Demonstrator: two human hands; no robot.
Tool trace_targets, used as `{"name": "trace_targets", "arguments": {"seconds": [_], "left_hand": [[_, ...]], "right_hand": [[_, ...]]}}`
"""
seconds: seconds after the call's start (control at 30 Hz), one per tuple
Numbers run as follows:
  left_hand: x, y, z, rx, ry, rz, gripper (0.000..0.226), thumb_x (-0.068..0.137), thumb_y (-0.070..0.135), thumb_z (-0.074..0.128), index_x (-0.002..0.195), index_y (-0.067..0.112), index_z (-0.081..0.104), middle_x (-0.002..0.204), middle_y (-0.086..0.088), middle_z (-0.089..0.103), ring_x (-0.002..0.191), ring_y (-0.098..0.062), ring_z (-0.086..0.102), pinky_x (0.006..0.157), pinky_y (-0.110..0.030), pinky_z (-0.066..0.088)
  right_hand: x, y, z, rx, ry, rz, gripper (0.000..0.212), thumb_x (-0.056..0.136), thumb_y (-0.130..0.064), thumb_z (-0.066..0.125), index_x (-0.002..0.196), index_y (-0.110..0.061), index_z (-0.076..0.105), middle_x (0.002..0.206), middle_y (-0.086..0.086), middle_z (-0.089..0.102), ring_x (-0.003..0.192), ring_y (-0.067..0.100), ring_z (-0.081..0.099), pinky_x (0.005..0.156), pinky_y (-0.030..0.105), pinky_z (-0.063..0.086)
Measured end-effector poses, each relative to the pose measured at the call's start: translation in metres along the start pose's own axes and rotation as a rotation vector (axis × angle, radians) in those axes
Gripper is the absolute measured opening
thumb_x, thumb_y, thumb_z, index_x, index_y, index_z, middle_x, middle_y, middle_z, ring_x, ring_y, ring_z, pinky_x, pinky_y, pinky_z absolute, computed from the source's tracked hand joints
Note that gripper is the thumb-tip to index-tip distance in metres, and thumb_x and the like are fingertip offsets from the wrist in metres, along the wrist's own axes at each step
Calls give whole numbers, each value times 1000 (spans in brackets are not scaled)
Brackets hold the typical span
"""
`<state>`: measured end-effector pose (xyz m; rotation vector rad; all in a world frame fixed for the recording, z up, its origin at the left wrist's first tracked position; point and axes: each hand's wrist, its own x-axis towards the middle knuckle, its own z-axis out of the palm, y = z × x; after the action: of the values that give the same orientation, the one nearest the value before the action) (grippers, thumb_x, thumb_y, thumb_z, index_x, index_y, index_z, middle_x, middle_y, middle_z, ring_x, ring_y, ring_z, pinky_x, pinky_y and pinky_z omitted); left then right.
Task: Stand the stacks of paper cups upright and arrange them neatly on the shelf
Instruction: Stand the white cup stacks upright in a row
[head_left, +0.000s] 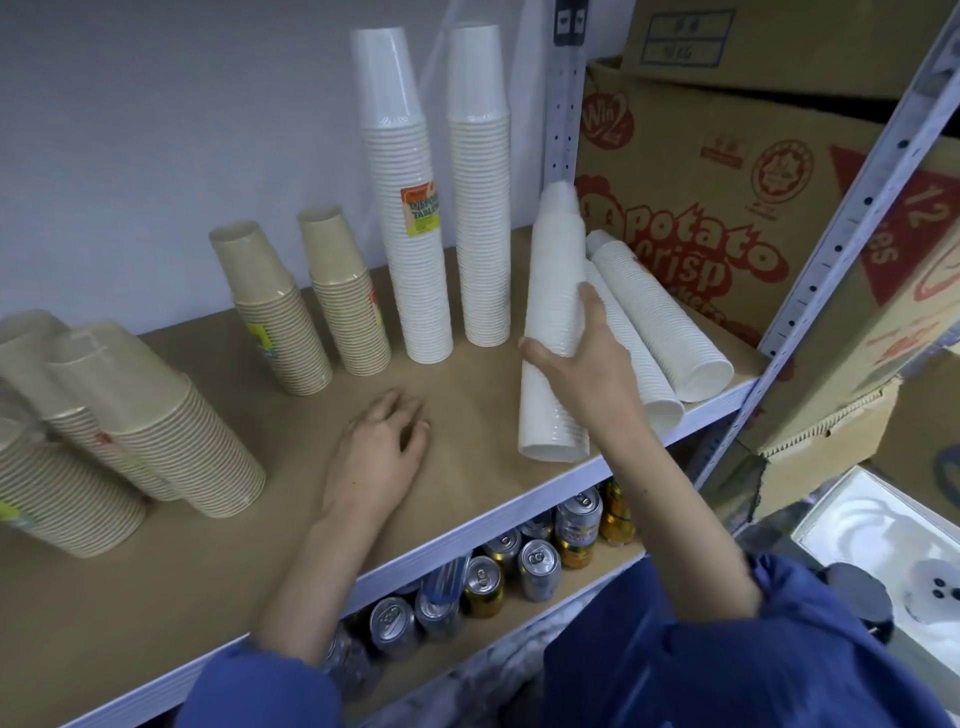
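Nearest, the left hand (384, 447) rests on the shelf (462, 483), fingers relaxed and empty, probably bracing. Beyond, the right hand (582, 364) wraps its fingers round a tilted white cup stack (553, 254), its mouth end on the shelf, ready for tipping upright. Two fallen stacks (670, 322) lie beside it; upright stacks (478, 208) stand behind.

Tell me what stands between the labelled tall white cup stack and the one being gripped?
An unlabelled tall white stack stands upright between the labelled stack and the gripped stack, in the head view.
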<state>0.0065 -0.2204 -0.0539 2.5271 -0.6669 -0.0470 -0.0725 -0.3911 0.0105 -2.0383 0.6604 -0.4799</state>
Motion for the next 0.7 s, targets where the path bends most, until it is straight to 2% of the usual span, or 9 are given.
{"name": "trace_targets", "arguments": {"seconds": [0.1, 0.17, 0.3, 0.33, 0.4, 0.47, 0.5, 0.57, 0.7], "left_hand": [[-8, -10, -7, -11, 15, -18, 38, 92, 24, 47, 129, 18, 48, 145, -8, 38, 135, -23, 33, 113, -33, 22], [-14, -15, -10, -14, 23, -28, 37, 91, 23, 48, 128, 18, 49, 144, -7, 39, 134, -23, 34, 112, -32, 23], [-23, -20, -16, -50, 57, -85, 37, 91, 22, 49, 128, 18, 50, 145, -4, 39, 134, -21, 35, 109, -31, 27], [-24, -20, -17, -45, 70, -97, 37, 91, 23, 49, 127, 19, 50, 145, -3, 39, 133, -22, 37, 108, -32, 30], [-27, -21, -19, -22, 102, -111, 36, 90, 22, 49, 126, 20, 51, 144, 0, 40, 129, -23, 42, 103, -33, 35], [-29, -22, -20, -2, 129, -122, 36, 90, 20, 50, 126, 20, 52, 143, -2, 42, 127, -26, 45, 100, -35, 38], [-29, -23, -21, 4, 134, -132, 36, 89, 20, 50, 126, 19, 52, 143, -4, 43, 126, -27, 45, 99, -36, 39], [-30, -23, -21, 8, 139, -155, 37, 89, 19, 49, 126, 17, 52, 143, -6, 42, 125, -29, 46, 99, -37, 39], [-31, -19, -20, 32, 153, -187, 36, 89, 19, 49, 125, 16, 52, 143, -5, 42, 122, -33, 47, 95, -42, 42]], "right_hand": [[-16, 2, 12, 151, 173, -126, 76, 84, -34, 60, 143, -26, 12, 140, 3, 44, 120, 25, 48, 93, 30, 40], [-26, 2, 23, 314, 256, -222, 75, 82, -32, 60, 140, -32, 12, 146, 3, 36, 127, 23, 43, 104, 37, 38], [-34, -2, 51, 531, 292, -361, 74, 77, -24, 66, 127, -47, 17, 144, 7, 34, 130, 25, 40, 105, 49, 37], [-33, -3, 58, 542, 279, -401, 74, 76, -23, 68, 125, -47, 18, 142, 3, 34, 129, 25, 40, 104, 50, 37], [-30, -6, 76, 546, 217, -477, 75, 74, -17, 71, 122, -45, 20, 138, -22, 29, 127, 22, 40, 106, 46, 37], [-28, -9, 93, 522, 141, -530, 76, 74, -11, 71, 121, -42, 20, 130, -42, 22, 127, 8, 37, 108, 29, 34], [-27, -11, 100, 513, 120, -551, 74, 74, -10, 70, 121, -40, 23, 129, -40, 24, 125, -2, 34, 106, 17, 32], [-23, -16, 112, 493, 110, -594, 70, 73, -8, 71, 122, -32, 27, 129, -18, 36, 119, -12, 30, 100, 1, 24], [-13, -25, 128, 428, 118, -666, 72, 69, 4, 71, 120, -25, 30, 126, 22, 44, 116, 12, 36, 93, -7, 20]]}}
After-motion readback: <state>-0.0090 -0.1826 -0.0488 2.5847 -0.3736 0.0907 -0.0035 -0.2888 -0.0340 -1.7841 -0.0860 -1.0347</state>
